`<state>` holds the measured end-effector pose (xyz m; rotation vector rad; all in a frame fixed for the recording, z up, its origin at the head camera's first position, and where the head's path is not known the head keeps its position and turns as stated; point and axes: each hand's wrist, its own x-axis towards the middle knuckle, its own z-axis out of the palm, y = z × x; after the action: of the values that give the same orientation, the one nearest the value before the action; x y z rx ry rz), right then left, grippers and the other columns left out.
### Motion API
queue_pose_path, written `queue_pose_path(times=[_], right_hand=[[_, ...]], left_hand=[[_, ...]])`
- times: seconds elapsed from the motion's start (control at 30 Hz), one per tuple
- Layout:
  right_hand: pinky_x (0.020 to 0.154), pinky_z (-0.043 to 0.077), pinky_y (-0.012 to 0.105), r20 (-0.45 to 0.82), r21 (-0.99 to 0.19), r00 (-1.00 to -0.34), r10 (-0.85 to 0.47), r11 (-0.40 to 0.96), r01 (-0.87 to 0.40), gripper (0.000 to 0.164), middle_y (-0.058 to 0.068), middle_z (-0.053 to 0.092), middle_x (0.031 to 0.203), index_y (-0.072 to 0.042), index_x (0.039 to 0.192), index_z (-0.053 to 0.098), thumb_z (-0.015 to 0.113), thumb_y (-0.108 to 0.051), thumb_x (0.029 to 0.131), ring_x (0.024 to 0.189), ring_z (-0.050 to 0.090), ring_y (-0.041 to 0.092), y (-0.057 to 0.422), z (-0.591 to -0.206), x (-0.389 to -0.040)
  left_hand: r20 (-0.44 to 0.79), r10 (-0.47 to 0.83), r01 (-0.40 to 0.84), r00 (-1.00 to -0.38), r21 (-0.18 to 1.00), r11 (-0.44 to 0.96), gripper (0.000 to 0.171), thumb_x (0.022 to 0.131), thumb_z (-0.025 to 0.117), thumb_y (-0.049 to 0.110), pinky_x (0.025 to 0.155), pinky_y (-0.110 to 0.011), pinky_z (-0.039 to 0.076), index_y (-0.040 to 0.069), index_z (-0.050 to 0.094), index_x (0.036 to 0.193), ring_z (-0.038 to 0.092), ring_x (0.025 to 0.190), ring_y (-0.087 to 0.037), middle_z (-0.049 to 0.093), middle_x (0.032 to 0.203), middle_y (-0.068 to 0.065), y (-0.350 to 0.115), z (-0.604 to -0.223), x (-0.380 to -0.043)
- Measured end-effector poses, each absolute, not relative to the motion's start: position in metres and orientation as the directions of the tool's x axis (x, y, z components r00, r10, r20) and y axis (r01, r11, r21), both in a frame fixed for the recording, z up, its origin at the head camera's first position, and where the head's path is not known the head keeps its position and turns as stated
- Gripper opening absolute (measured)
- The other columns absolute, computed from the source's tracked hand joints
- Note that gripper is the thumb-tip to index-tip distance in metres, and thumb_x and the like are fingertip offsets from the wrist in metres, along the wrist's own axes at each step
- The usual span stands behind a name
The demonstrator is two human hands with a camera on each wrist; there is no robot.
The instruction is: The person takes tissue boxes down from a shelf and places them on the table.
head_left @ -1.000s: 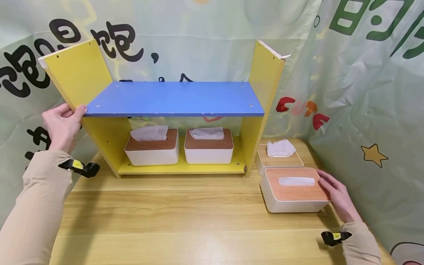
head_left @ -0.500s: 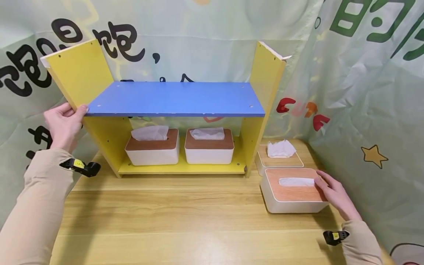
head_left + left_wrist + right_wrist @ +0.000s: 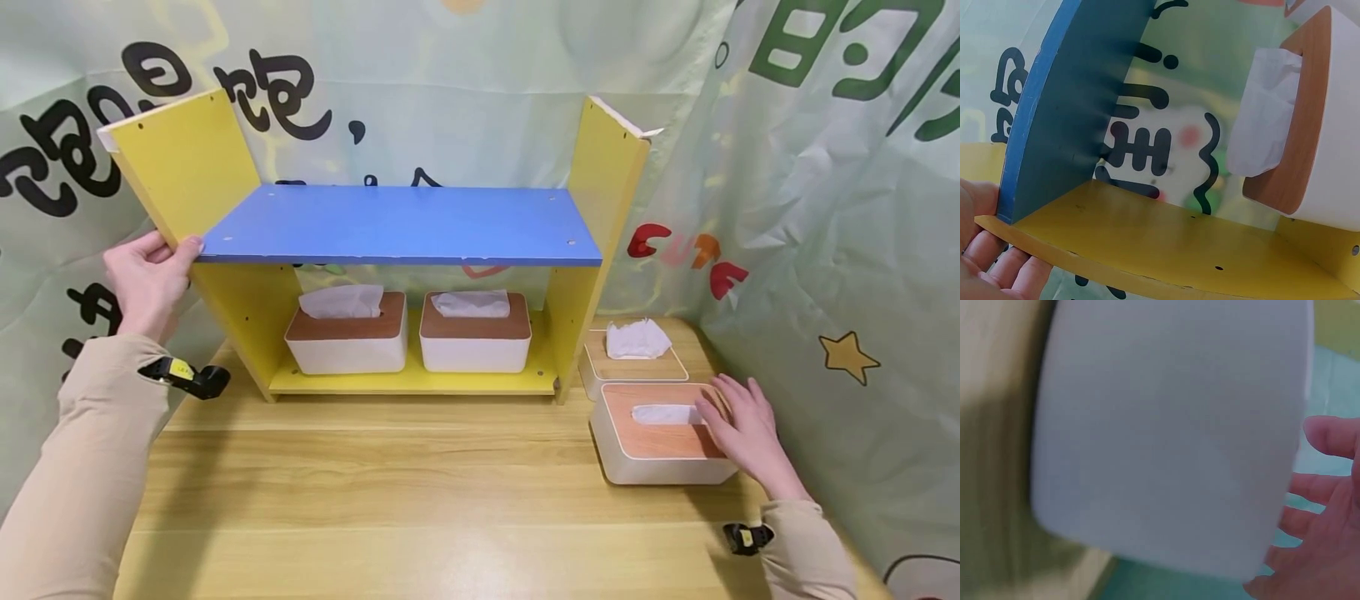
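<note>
My left hand (image 3: 150, 279) grips the left side panel of a yellow shelf unit (image 3: 183, 162) at the end of its blue board (image 3: 397, 221). In the left wrist view its thumb lies near the blue board and its fingers (image 3: 1007, 269) curl behind the yellow panel's edge. On the right, a white tissue box (image 3: 652, 471) with a wooden lid stands on the table. My right hand (image 3: 742, 425) is over the right end of that lid, fingers spread and relaxed, covering part of the tissue. The right wrist view has the box's white side (image 3: 1166, 437) beside the fingers.
Two tissue boxes, one at the left (image 3: 345, 357) and another at the right (image 3: 475, 357), stand on the unit's lower yellow shelf. Behind the front box sits another tissue box (image 3: 600, 367). A printed curtain (image 3: 810, 250) borders the wooden table (image 3: 420, 492).
My right hand has moved from the tissue box's right edge up and leftward over its lid. The left hand keeps its grip on the shelf unit. The boxes have stayed in place.
</note>
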<state>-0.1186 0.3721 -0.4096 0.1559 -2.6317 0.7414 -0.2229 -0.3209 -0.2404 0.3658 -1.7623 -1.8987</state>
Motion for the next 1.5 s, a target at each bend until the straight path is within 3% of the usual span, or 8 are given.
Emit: queue_pose_path(times=[0.43,0.7,0.87,1.1,1.33,1.5], right_hand=[[0.120,0.009,0.069,0.491,-0.477,-0.870,-0.031,0.827,-0.298,0.054,0.039,0.042,0.143,0.010,0.136,0.050,0.062,-0.026,0.097,0.145,0.017,0.058,0.326,-0.382,-0.117],[0.111,0.021,0.073,0.515,-0.472,-0.851,-0.100,0.796,-0.379,0.057,0.034,0.044,0.144,0.007,0.138,0.051,0.071,-0.017,0.090,0.139,0.027,0.056,0.296,-0.371,-0.121],[0.103,0.028,0.072,0.525,-0.477,-0.842,-0.127,0.775,-0.414,0.056,0.029,0.046,0.142,0.005,0.136,0.054,0.075,-0.012,0.087,0.133,0.034,0.053,0.277,-0.371,-0.125],[0.104,0.031,0.067,0.495,-0.510,-0.853,-0.167,0.739,-0.441,0.052,0.027,0.046,0.144,0.002,0.136,0.055,0.071,-0.010,0.089,0.134,0.035,0.048,0.254,-0.375,-0.130],[0.108,0.031,0.069,0.441,-0.527,-0.864,-0.242,0.710,-0.467,0.055,0.025,0.043,0.149,0.002,0.141,0.051,0.070,-0.013,0.092,0.139,0.035,0.046,0.234,-0.382,-0.136],[0.113,0.031,0.068,0.393,-0.562,-0.881,-0.262,0.690,-0.456,0.059,0.023,0.042,0.152,0.003,0.145,0.047,0.069,-0.017,0.094,0.143,0.035,0.043,0.218,-0.382,-0.137]], left_hand=[[0.154,-0.545,0.194,-0.824,0.981,-0.016,0.052,0.086,0.074,0.005,0.050,-0.009,0.047,0.000,0.059,0.136,0.065,0.059,0.007,0.069,0.060,0.021,-0.321,-0.240,-0.224],[0.163,-0.549,0.208,-0.820,0.978,-0.021,0.035,0.086,0.074,0.005,0.049,-0.009,0.047,0.014,0.074,0.119,0.065,0.059,0.007,0.069,0.061,0.020,-0.322,-0.242,-0.223],[0.167,-0.537,0.215,-0.827,0.976,-0.027,0.038,0.086,0.073,0.004,0.052,-0.009,0.049,0.012,0.072,0.123,0.066,0.061,0.007,0.070,0.062,0.020,-0.322,-0.242,-0.222],[0.176,-0.545,0.201,-0.820,0.980,0.013,0.048,0.087,0.074,0.005,0.049,-0.009,0.045,0.004,0.064,0.133,0.064,0.061,0.008,0.069,0.062,0.022,-0.320,-0.242,-0.222],[0.180,-0.558,0.204,-0.810,0.979,0.019,0.040,0.085,0.075,0.005,0.047,-0.009,0.043,0.011,0.071,0.125,0.064,0.060,0.008,0.069,0.061,0.022,-0.321,-0.243,-0.223],[0.174,-0.562,0.198,-0.809,0.980,0.018,0.045,0.085,0.075,0.006,0.048,-0.009,0.044,0.007,0.067,0.129,0.064,0.060,0.008,0.068,0.060,0.022,-0.321,-0.242,-0.223]])
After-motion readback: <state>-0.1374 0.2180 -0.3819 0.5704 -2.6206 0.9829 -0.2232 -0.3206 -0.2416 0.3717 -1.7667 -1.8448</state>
